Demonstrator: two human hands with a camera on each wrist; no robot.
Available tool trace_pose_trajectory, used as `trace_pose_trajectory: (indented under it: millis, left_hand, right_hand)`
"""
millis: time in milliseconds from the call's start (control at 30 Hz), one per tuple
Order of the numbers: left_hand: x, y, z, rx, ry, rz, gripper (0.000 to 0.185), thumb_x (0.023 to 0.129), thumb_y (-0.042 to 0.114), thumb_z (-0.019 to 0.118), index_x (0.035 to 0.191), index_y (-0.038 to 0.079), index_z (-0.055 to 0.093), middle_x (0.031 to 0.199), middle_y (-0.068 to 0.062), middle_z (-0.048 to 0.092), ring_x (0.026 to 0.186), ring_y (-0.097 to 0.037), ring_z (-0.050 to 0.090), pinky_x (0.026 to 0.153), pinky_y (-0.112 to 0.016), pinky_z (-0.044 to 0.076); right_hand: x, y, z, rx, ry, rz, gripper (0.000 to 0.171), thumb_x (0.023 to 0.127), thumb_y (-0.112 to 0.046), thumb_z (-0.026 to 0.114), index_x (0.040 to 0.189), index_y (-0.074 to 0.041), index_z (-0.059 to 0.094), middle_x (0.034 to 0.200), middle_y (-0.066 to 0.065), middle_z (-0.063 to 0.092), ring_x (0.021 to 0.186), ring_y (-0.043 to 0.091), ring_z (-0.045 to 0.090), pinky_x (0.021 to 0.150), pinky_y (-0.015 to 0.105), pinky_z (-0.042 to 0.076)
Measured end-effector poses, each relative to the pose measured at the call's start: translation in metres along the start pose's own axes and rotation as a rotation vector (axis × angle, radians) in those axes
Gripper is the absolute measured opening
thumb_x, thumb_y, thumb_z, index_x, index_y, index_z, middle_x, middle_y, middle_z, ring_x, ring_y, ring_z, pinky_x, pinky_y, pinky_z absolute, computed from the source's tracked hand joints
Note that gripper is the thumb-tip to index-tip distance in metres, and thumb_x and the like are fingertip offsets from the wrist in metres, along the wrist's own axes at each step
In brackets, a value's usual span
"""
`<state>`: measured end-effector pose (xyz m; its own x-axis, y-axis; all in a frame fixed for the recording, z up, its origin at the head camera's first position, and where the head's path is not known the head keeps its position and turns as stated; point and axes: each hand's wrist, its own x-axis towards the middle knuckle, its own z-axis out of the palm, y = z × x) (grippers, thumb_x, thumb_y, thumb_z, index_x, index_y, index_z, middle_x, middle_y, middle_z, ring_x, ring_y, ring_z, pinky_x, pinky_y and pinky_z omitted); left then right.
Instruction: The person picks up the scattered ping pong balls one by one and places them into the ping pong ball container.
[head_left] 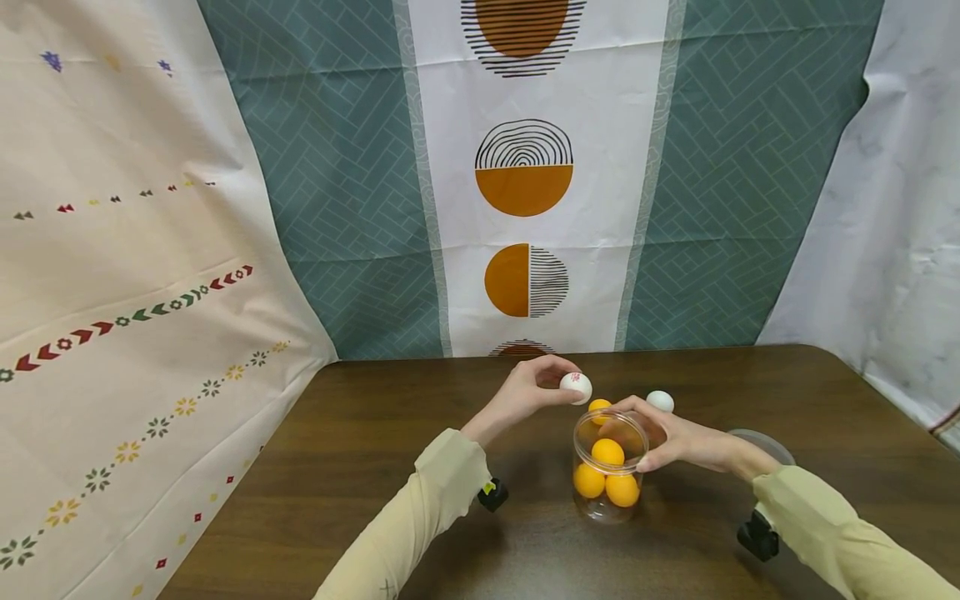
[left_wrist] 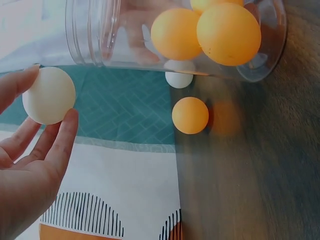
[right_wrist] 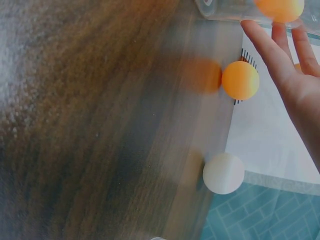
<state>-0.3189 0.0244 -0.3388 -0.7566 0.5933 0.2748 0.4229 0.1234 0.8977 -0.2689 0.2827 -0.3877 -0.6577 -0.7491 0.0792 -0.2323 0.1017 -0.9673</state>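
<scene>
The left hand [head_left: 525, 390] pinches a white ball [head_left: 576, 387] between thumb and fingertips, holding it in the air just above and to the left of the mouth of a clear jar [head_left: 609, 465]; the left wrist view shows the same ball [left_wrist: 49, 95] caught lightly at the fingertips [left_wrist: 67, 131], the rest of the hand loosely spread. The jar stands upright on the dark wooden table [head_left: 360, 450] with three orange balls [head_left: 606, 477] inside. The right hand [head_left: 678, 440] wraps around the jar's right side near the rim, thumb in front and fingers curled behind. Just beyond the jar, a loose orange ball [head_left: 599, 406] and a second white ball [head_left: 660, 401] lie on the table, close to each other but apart. A clear lid [head_left: 761, 442] rests on the table behind the right wrist. Patterned cloths [head_left: 525, 192] hang behind the table.
</scene>
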Motion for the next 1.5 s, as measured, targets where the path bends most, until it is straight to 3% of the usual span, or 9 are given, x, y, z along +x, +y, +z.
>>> trace_pose_trajectory:
  millis: [300,533,667,967,1200,1300,1500]
  left_hand:
    - [-0.003,0.009,0.004,-0.018,-0.053,0.017,0.029,0.078,0.011,0.071,0.105,0.007,0.063,0.096,0.001,0.062,0.087,-0.016,0.058,0.075,-0.028,0.046]
    - [-0.005,0.016,0.009,-0.008,-0.118,0.078,0.028,0.078,0.012,0.071,0.105,0.01,0.063,0.096,0.003,0.062,0.088,-0.016,0.058,0.075,-0.028,0.046]
    - [-0.005,0.018,0.011,0.004,-0.148,0.1,0.028,0.078,0.011,0.071,0.105,0.011,0.063,0.098,0.004,0.062,0.091,-0.015,0.057,0.078,-0.029,0.045]
    - [-0.007,0.023,0.014,0.029,-0.209,0.097,0.029,0.078,0.01,0.071,0.105,0.008,0.062,0.097,0.005,0.061,0.09,-0.011,0.057,0.079,-0.027,0.044]
    - [-0.019,0.053,0.016,0.031,-0.267,0.115,0.029,0.079,0.002,0.068,0.106,-0.002,0.06,0.099,-0.001,0.061,0.089,-0.011,0.056,0.078,-0.026,0.045]
    - [-0.022,0.059,0.016,0.038,-0.279,0.118,0.028,0.079,0.001,0.068,0.106,-0.003,0.059,0.099,-0.003,0.06,0.089,-0.013,0.056,0.078,-0.027,0.046]
    - [-0.021,0.056,0.016,0.046,-0.292,0.13,0.028,0.079,0.001,0.068,0.105,-0.002,0.06,0.1,-0.003,0.06,0.089,-0.011,0.056,0.078,-0.025,0.045]
  right_hand:
    - [0.0,-0.001,0.001,0.014,0.005,0.011,0.067,0.08,-0.008,0.06,0.133,0.001,0.02,0.136,0.027,0.022,0.123,0.04,0.022,0.087,0.046,0.039]
    - [0.0,0.0,0.001,0.071,-0.006,-0.019,0.064,0.082,-0.004,0.06,0.132,0.001,0.021,0.139,0.025,0.016,0.124,0.039,0.018,0.083,0.049,0.041]
    - [0.0,0.001,0.001,0.086,-0.015,-0.024,0.064,0.082,-0.004,0.059,0.132,0.002,0.02,0.136,0.027,0.02,0.122,0.038,0.024,0.083,0.05,0.041]
    - [-0.001,0.001,0.001,0.041,-0.009,-0.004,0.059,0.081,-0.006,0.06,0.13,-0.006,0.026,0.133,0.024,0.028,0.12,0.038,0.028,0.085,0.049,0.039]
    - [-0.001,0.0,0.0,-0.026,0.026,0.041,0.06,0.081,-0.01,0.063,0.13,-0.01,0.028,0.134,0.018,0.03,0.12,0.039,0.029,0.086,0.05,0.037]
    - [-0.001,0.0,-0.001,-0.032,0.03,0.045,0.06,0.081,-0.01,0.063,0.13,-0.01,0.028,0.134,0.018,0.029,0.12,0.04,0.027,0.085,0.052,0.036]
    - [-0.001,0.0,-0.001,-0.044,0.034,0.041,0.06,0.081,-0.01,0.063,0.13,-0.01,0.028,0.134,0.018,0.028,0.12,0.04,0.026,0.085,0.053,0.035]
